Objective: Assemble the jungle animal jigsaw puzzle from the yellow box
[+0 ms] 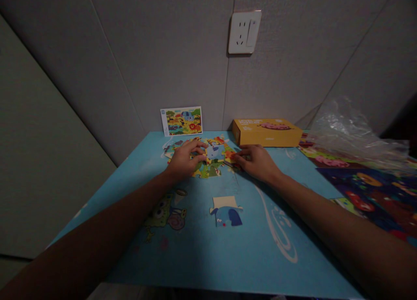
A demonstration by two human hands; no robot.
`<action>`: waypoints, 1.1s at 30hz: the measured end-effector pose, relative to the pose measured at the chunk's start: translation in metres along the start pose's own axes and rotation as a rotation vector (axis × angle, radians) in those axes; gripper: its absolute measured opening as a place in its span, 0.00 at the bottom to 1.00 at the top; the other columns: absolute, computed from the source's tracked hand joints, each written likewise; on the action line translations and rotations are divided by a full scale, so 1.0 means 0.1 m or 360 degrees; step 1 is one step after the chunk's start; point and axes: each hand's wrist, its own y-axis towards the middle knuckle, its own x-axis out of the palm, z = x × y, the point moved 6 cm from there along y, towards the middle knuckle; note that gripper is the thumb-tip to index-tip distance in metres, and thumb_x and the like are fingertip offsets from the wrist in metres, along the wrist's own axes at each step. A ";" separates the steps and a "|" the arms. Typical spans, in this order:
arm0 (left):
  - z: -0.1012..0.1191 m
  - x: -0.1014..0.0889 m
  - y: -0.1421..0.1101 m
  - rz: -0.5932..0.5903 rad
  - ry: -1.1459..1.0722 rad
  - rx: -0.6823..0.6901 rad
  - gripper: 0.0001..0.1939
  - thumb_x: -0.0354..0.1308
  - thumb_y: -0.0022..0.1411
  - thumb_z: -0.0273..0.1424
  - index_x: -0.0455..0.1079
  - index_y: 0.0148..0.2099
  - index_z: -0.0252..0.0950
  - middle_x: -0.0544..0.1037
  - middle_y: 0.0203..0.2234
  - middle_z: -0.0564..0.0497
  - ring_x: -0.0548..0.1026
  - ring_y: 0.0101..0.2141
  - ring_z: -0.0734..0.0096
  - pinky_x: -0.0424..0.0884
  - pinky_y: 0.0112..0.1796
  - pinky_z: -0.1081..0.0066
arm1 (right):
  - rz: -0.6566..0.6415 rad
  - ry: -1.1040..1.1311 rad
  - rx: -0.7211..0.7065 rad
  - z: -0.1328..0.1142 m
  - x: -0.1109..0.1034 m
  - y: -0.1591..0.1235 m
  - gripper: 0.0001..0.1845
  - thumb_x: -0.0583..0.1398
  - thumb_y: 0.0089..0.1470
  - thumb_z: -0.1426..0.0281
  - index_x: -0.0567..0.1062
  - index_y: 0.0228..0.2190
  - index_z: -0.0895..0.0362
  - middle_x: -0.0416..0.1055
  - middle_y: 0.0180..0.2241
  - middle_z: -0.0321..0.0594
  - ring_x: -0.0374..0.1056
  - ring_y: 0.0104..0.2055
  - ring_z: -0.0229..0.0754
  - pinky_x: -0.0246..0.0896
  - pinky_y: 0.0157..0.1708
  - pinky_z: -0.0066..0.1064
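Observation:
Toward the back of the table, my left hand (185, 160) has its thumb and fingertips closed at the left edge of a light-blue puzzle piece (215, 152). My right hand (256, 162) pinches another puzzle piece (230, 163), seen edge-on and slightly tilted, just right of the blue one. Around and below my fingertips lie several colourful puzzle pieces (205, 171), partly hidden by my hands. Closer to me, a loose puzzle piece with a blue elephant head (226, 213) lies flat.
A picture card (182, 121) leans on the wall at the back. Right of it sits a yellow puzzle box (267, 132). Crumpled clear plastic (348, 130) and dark printed sheets (374, 196) cover the right side of the blue table (208, 265).

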 end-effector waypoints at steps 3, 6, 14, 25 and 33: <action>0.00 0.01 0.00 0.0014 -0.0074 -0.0010 0.12 0.61 0.55 0.28 0.71 0.44 0.38 0.80 0.32 0.51 0.76 0.39 0.63 0.67 0.49 0.59 | 0.0049 0.0371 -0.0156 -0.11 -0.02 -0.05 0.17 0.58 0.55 0.66 0.79 0.43 0.59 0.75 0.46 0.50 0.70 0.48 0.53 0.61 0.49 0.43; 0.02 0.02 -0.01 0.0010 -0.0088 0.0016 0.11 0.61 0.55 0.28 0.70 0.43 0.38 0.80 0.32 0.51 0.76 0.38 0.64 0.66 0.50 0.59 | -0.0085 0.0728 -0.0320 -0.27 0.01 -0.13 0.23 0.59 0.53 0.67 0.72 0.51 0.57 0.76 0.42 0.45 0.71 0.40 0.45 0.65 0.41 0.37; 0.07 0.09 -0.04 -0.0120 -0.0031 0.0160 0.13 0.68 0.51 0.32 0.69 0.38 0.37 0.78 0.33 0.51 0.75 0.40 0.64 0.67 0.46 0.62 | -0.0067 0.0866 -0.0301 -0.30 0.00 -0.15 0.18 0.59 0.53 0.66 0.79 0.44 0.59 0.76 0.41 0.47 0.70 0.40 0.46 0.62 0.42 0.39; 0.23 0.11 -0.08 -0.0214 0.0085 0.0450 0.16 0.62 0.57 0.25 0.73 0.48 0.39 0.75 0.34 0.50 0.71 0.42 0.64 0.69 0.45 0.63 | -0.0186 0.0978 -0.0271 -0.23 0.15 -0.13 0.14 0.59 0.52 0.69 0.79 0.40 0.58 0.74 0.31 0.40 0.65 0.29 0.39 0.59 0.30 0.32; 0.12 0.06 -0.06 -0.0043 0.0163 0.0395 0.09 0.61 0.59 0.28 0.78 0.43 0.39 0.75 0.35 0.49 0.72 0.40 0.65 0.69 0.45 0.63 | -0.0037 0.1521 -0.0099 -0.17 0.14 -0.09 0.23 0.62 0.51 0.65 0.69 0.49 0.58 0.68 0.27 0.34 0.63 0.27 0.36 0.59 0.28 0.30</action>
